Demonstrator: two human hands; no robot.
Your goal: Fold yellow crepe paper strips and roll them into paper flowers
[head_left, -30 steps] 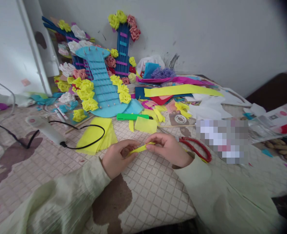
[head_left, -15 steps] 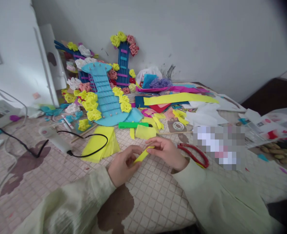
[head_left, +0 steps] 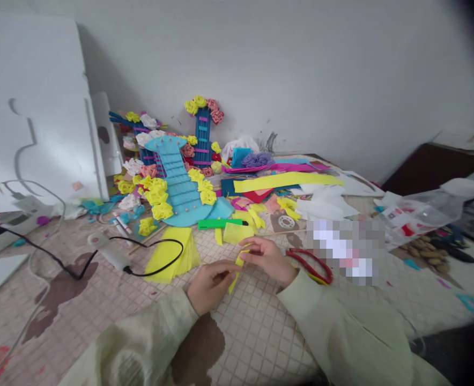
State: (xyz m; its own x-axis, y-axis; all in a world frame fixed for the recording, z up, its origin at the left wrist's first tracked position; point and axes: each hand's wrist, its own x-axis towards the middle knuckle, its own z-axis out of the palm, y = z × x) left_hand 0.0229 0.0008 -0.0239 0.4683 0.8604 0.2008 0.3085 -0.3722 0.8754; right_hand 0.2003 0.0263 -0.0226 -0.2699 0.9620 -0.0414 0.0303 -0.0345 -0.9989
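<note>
A narrow folded strip of yellow crepe paper [head_left: 233, 282] runs between my two hands, above the checked tablecloth. My left hand [head_left: 210, 284] pinches its lower part between thumb and fingers. With thumb and fingertips my right hand [head_left: 267, 258] grips its upper end. Just beyond the hands lie a yellow paper square [head_left: 238, 233] and a green utility knife [head_left: 216, 223]. A stack of yellow crepe sheets [head_left: 168, 254] is left of my left hand. Beside my right wrist rest red-handled scissors or pliers [head_left: 311, 266], partly hidden.
A white glue gun [head_left: 108, 252] with a black cord lies on the left. Behind stands a light blue guitar-shaped piece [head_left: 178, 185] with yellow paper flowers. A long yellow strip [head_left: 287, 181], a tape reel [head_left: 286, 222] and a clear plastic bag [head_left: 430, 212] lie farther right.
The view has tilted up, so the scene sits lower in the picture. My left fingers have closed nearer my right hand, and the yellow strip now stands steeper, its lower end showing below them.
</note>
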